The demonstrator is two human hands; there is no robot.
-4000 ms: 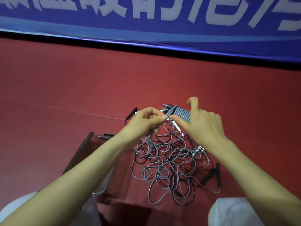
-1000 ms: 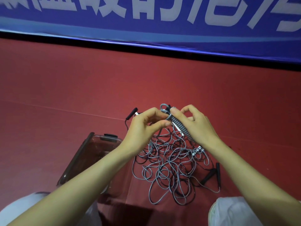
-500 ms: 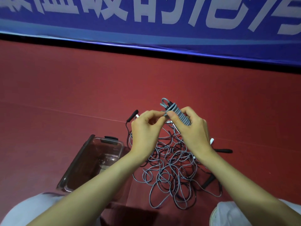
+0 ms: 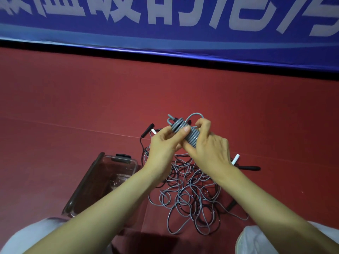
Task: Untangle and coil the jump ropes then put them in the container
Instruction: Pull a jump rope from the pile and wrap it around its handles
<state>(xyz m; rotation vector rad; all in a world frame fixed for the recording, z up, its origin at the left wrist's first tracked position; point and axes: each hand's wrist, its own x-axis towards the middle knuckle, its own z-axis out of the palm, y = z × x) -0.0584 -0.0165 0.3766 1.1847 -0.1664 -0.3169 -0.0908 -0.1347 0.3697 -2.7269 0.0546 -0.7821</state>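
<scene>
Closer now, left grip [image 4: 163,145] and right grip [image 4: 211,151] both clamp the tightly wound grey jump-rope coil [image 4: 192,138]; if its tail loop [image 4: 196,115] slips, I expect the turns spring loose.

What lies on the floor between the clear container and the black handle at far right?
The head view shows the tangle of grey and black jump ropes there, with a white handle near the black handle.

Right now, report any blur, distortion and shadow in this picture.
Head view: the banner has smeared lettering and a bowed lower edge; head view: the coiled rope held by the left hand and right hand is fairly sharp; head view: a dark shadow falls on the floor near the bottom edge.
</scene>
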